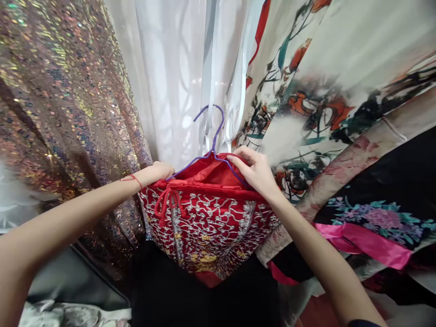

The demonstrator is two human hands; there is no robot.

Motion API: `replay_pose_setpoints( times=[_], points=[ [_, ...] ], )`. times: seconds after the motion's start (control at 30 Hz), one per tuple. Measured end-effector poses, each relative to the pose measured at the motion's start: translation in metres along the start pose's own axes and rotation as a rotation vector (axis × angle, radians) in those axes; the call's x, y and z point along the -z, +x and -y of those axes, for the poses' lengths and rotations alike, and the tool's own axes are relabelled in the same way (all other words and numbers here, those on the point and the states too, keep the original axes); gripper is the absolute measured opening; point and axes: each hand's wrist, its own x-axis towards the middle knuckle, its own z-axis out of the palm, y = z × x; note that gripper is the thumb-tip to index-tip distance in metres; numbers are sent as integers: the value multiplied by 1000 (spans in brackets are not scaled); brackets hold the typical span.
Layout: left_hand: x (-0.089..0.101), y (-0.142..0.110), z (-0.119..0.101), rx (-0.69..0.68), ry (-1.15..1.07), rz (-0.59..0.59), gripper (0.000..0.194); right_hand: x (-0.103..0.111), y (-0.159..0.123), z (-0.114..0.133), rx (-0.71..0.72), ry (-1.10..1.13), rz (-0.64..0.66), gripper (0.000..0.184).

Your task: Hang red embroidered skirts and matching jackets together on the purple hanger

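Observation:
A red garment (207, 209) with silver and gold embroidery hangs in front of me; I cannot tell if it is a skirt or a bodice. Its plain red lining shows inside the open top, and a red bow (166, 202) sits at the left of its upper edge. The purple wire hanger (221, 122) has its hook upright, with its shoulders inside the opening. My left hand (164, 170) is closed at the garment's left top corner, fingers mostly hidden. My right hand (255, 170) pinches the far right rim of the red cloth, beside the hanger's right shoulder.
Sequined fabric (78, 81) hangs at the left. White sheer cloth (163, 68) and white straps (240, 91) hang behind the hook. Floral cloth (316, 104) fills the upper right; a black embroidered garment (381, 181) and a pink ribbon (374, 245) lie at the right.

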Motion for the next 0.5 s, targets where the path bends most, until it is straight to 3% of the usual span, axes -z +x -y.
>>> replay_pose_setpoints(
  times=[0.1, 0.17, 0.3, 0.4, 0.5],
  points=[
    [20, -12, 6, 75, 166, -97, 37, 9, -1, -7, -26, -41, 9, 29],
    [35, -27, 15, 162, 222, -278, 41, 10, -2, -12, -30, -72, 59, 31],
    [54, -59, 31, 273, 66, -661, 41, 3, -3, -14, -9, -96, 139, 35],
    [51, -66, 34, 295, -76, -846, 42, -4, -1, -14, 2, -86, 175, 39],
    [39, -57, 34, 210, -151, -987, 44, -5, 0, -17, -22, -42, 242, 40]
  ],
)
